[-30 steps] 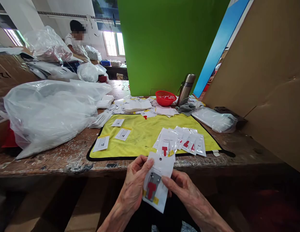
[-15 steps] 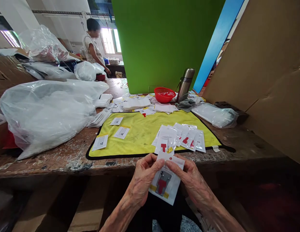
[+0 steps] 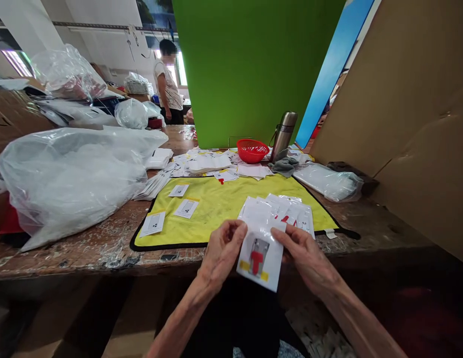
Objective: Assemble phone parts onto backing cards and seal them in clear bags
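Observation:
Between my hands, at the table's front edge, is a white packet (image 3: 248, 258) with a dark grey, phone-shaped piece, a red T-shaped piece and yellow strips showing at its lower part. My left hand (image 3: 224, 251) pinches its upper left edge. On the upper right edge, my right hand (image 3: 306, 251) grips it with the thumb in front and the fingers behind. Just beyond lie several overlapping white packets (image 3: 304, 219) with red pieces, on a yellow cloth (image 3: 216, 214) with a black border. Three small printed cards (image 3: 152, 224) rest on the cloth's left side.
A big plastic bag (image 3: 74, 179) fills the left of the table. Behind the cloth are paper stacks (image 3: 209, 163), a red basket (image 3: 252, 151), a steel flask (image 3: 284, 134) and a grey rag (image 3: 284, 165). A green panel (image 3: 257, 74) rises behind. One person (image 3: 167, 84) stands far back.
The packet has risen and moved slightly right and away from me, towards the pile. My hands have drawn apart to its two edges. The person at the back has moved right.

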